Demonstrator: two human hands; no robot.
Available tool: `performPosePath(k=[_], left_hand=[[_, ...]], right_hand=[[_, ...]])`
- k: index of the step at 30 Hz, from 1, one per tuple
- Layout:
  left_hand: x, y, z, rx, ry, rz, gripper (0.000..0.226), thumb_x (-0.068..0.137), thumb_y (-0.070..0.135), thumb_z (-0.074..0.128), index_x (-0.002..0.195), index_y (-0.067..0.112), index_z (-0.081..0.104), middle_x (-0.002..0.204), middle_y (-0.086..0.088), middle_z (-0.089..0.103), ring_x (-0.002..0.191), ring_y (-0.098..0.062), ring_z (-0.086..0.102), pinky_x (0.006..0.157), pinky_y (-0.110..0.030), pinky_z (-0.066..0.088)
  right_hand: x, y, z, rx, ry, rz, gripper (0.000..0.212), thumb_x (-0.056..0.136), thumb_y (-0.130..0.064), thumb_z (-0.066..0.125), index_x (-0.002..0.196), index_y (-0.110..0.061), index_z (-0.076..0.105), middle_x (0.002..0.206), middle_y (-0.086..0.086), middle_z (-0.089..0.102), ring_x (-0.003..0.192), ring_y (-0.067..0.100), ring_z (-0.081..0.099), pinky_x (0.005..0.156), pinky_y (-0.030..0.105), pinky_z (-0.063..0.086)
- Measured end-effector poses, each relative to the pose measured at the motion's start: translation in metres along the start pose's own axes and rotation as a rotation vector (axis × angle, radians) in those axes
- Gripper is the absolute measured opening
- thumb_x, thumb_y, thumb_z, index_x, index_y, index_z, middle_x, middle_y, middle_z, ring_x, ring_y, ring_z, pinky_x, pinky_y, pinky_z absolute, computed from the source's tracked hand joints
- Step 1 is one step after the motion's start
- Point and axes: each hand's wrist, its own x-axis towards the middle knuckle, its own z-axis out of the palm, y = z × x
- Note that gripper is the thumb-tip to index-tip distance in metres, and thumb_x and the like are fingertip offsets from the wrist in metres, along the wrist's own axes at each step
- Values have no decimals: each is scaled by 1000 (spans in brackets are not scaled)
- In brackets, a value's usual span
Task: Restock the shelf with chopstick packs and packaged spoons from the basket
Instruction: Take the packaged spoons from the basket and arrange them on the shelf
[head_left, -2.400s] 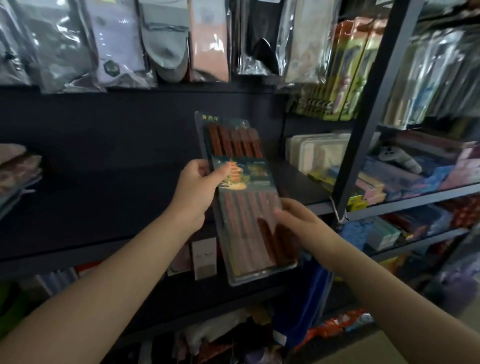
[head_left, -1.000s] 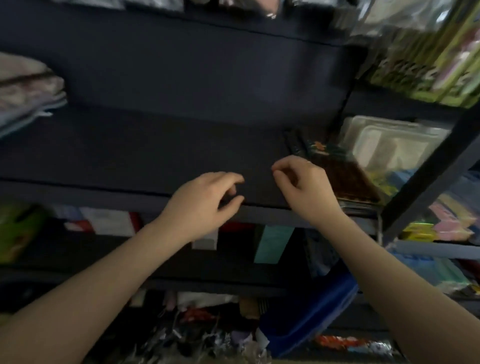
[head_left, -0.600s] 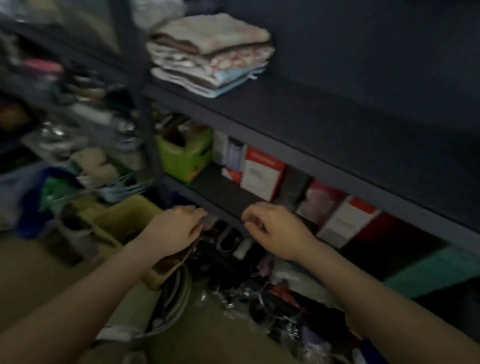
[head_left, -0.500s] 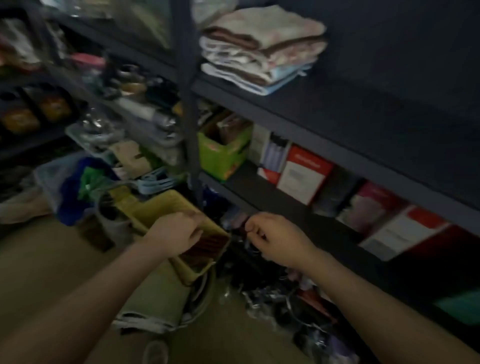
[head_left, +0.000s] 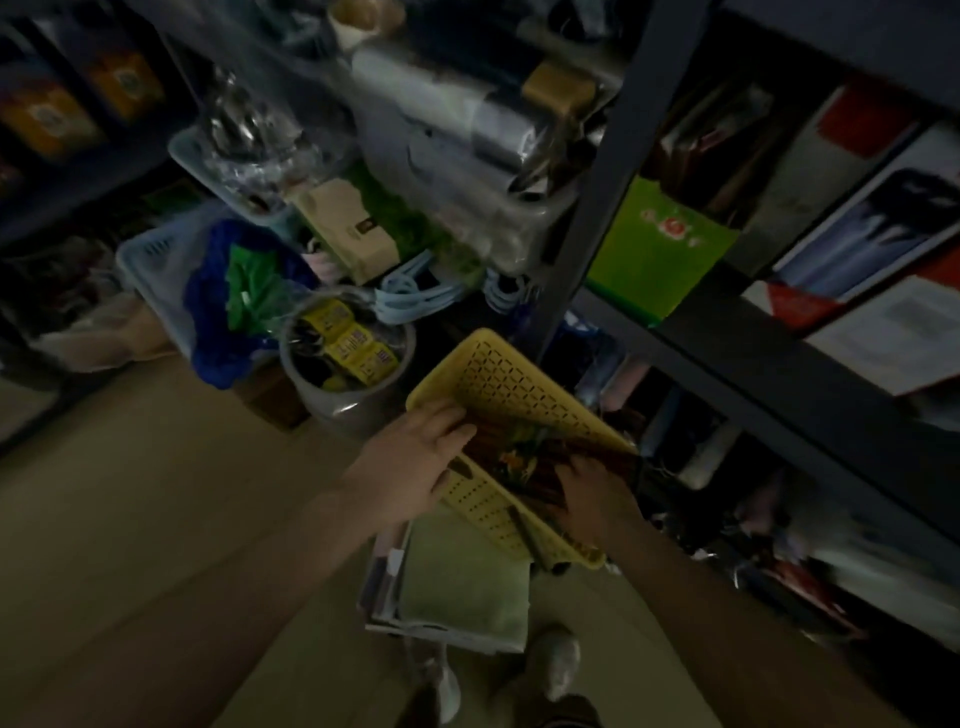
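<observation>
I see both hands down in the yellow basket (head_left: 511, 395) at lower centre of the frame. My left hand (head_left: 410, 470) lies over the basket's near-left rim, its fingers (head_left: 449, 423) fairly straight and spread, tips resting on the upper end of a chopstick pack (head_left: 524, 460) inside. My right hand (head_left: 592, 493) sits on the pack's lower end with fingers bent down onto it; I cannot tell whether they grip it or only press. The pack shows dark reddish sticks and a coloured label. The basket sits tilted on a pale green folded cloth (head_left: 462, 582) on the floor, just beside the dark shelf upright (head_left: 597, 208). A grey bucket (head_left: 348, 374) stands to the basket's upper left.
</observation>
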Motion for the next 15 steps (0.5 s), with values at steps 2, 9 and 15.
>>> performPosePath(k=[2,9,15], left_hand=[[14,2,19,-6,-62,28,59,91,27,48,144,17,26,155,-8,20,144,-26,14,115,-40,16],[16,-11,62,118,-65,134,56,66,41,74,116,17,63,112,-4,67,107,-22,63,95,-37,46],[5,-21,50,-13,-23,68,48,84,42,31,98,16,68,94,0,69,86,-20,67,70,-28,55]], right_hand=[[7,8,11,-77,-4,11,72,88,-40,50,148,-17,17,156,11,13,142,32,17,115,41,24],[13,4,20,-279,45,43,68,94,-17,41,149,-14,2,157,21,5,143,40,12,115,49,20],[-9,6,-42,-255,345,-41,40,86,-14,56,126,-13,46,109,11,64,92,31,65,67,32,47]])
